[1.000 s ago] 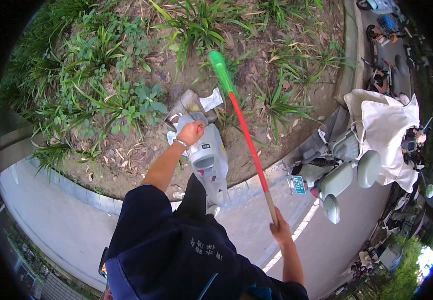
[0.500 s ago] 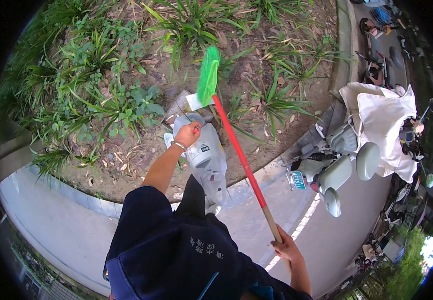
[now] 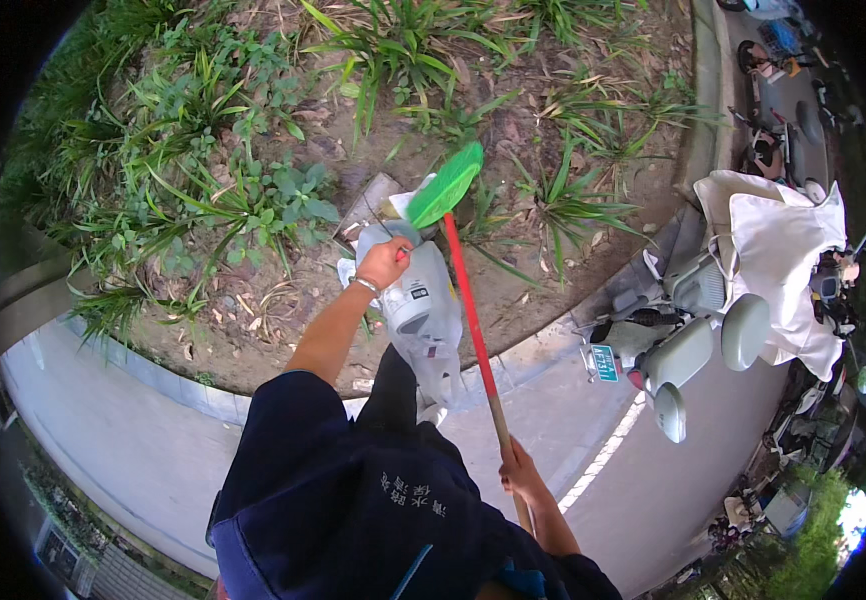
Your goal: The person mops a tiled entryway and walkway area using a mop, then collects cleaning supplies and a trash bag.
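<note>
My left hand (image 3: 383,264) is closed around a small red grip, with a thin dark rod by it; the rest of that tool is hard to make out. A translucent plastic bag (image 3: 433,330) hangs just under this hand, with a white container (image 3: 408,306) showing through it. My right hand (image 3: 523,474) is wrapped round the lower part of a broom's stick (image 3: 475,330), red above and wood-coloured below. The broom's green bristle head (image 3: 446,186) lies beyond my left hand, over a whitish scrap and next to a flat grey-brown piece (image 3: 369,208) on the soil.
Grassy plants (image 3: 568,205) and leafy weeds (image 3: 298,195) grow in the soil bed ahead. A curved stone kerb (image 3: 543,345) borders it, with grey pavement (image 3: 143,400) on my side. At the right stands a parked scooter (image 3: 683,360) with a pale cover (image 3: 783,250); more scooters line the edge.
The broom head has swung right and nearer, tilting more sideways. My right hand has moved left and slightly up with the stick. The left hand keeps its grip above the bag.
</note>
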A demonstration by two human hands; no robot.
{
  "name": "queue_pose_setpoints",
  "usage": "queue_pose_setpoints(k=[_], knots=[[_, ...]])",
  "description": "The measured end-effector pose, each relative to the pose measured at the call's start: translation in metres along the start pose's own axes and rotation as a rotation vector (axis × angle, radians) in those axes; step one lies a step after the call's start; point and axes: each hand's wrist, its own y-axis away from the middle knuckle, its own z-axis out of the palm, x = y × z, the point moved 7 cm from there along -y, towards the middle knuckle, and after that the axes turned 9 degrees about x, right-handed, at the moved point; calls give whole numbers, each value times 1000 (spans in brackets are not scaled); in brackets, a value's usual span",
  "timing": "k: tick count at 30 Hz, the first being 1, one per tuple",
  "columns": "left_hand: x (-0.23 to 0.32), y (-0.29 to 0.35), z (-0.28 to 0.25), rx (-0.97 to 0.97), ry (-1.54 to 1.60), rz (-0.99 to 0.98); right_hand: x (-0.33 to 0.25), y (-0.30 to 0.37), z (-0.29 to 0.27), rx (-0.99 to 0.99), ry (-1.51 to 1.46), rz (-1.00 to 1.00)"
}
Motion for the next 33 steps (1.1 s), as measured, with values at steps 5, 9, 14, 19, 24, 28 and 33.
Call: queue_pose_setpoints(k=[5,9,14,19,24,28,33], knots=[[-5,17,4,17,-12,-1,-2,54,-38,-11,-11,135],[-4,25,17,-29,-8,-24,12,59,-52,79,-40,-43],[10,37,8,10,24,47,12,48,-50,191,116,-574],[27,83,-38,34,136,-58,-42,58,-15,222,379,-591],[53,115,-74,-53,491,-247,-88,49,19,34,477,-891],[75,147,-117,84,842,-289,-112,28,25,-62,666,-1065],[61,177,-140,338,887,-489,-156,26,37,-234,856,-1217]])
